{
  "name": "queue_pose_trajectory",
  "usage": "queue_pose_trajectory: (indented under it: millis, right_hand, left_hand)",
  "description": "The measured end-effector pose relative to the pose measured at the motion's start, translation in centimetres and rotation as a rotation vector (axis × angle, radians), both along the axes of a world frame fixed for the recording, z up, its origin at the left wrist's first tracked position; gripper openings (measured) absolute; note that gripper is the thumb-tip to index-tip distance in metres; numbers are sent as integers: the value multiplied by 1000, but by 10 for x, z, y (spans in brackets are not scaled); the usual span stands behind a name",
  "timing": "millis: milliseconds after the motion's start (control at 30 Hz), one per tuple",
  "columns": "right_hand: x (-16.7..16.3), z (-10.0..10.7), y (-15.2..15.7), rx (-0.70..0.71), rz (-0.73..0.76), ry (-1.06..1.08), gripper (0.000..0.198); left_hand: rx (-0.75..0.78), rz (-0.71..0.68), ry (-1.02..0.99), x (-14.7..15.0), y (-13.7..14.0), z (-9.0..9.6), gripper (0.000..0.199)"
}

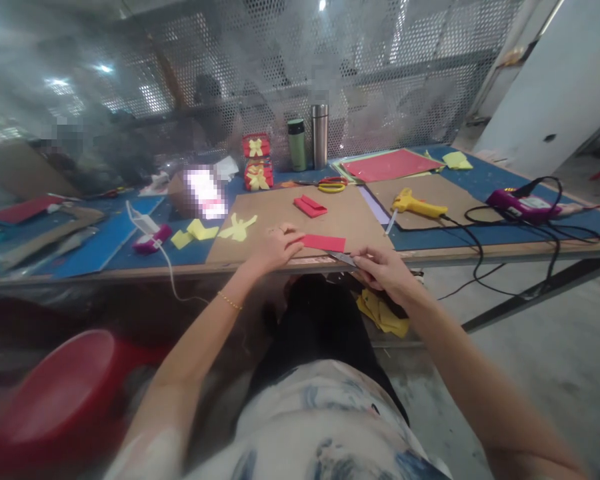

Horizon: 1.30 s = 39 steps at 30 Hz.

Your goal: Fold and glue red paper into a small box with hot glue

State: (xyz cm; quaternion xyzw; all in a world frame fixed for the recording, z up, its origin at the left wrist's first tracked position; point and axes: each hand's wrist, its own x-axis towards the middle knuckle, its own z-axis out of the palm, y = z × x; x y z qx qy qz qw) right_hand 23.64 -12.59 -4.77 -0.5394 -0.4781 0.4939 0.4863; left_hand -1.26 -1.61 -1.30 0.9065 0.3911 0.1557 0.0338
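At the front edge of the cardboard sheet (275, 200), my left hand (277, 248) has its fingers on the left end of a flat red paper strip (325, 243). My right hand (377, 270) is closed around a pair of scissors (341, 257). Their metal blades point left, just below the strip's lower edge, and my fingers hide the handles. Beyond the strip lies a folded red paper piece (311, 207). A yellow paper bow shape (238, 228) rests to the left of my left hand.
Yellow-handled scissors (332, 187) lie at the back of the cardboard. A yellow glue gun (417, 204) with a trailing cord sits right. Red boxes with yellow bows (258, 175), a green flask (297, 145) and a steel flask (319, 137) stand behind. A red stool (65, 387) is lower left.
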Motion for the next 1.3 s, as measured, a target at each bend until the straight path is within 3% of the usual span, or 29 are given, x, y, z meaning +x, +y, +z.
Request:
queue_pose_trajectory:
  millis: [200, 467, 667, 933, 1100, 1300]
  right_hand:
    - [1, 0, -2, 26, 3, 52, 48]
    - [10, 5, -11, -13, 26, 110, 51]
    - [8, -6, 1, 13, -105, 13, 50]
    - [6, -7, 2, 86, -134, -153, 53]
    - [7, -4, -3, 95, -144, -205, 52]
    - [5, -1, -4, 132, -178, -224, 41]
  left_hand:
    - [83, 14, 58, -6, -9, -17, 57]
    - [231, 54, 71, 10, -32, -21, 79]
    - [278, 76, 114, 22, -42, -20, 78]
    - [141, -14, 114, 22, -23, -2, 45]
    - [-59, -117, 250, 26, -5, 17, 50]
    - [-110, -138, 295, 28, -3, 23, 52]
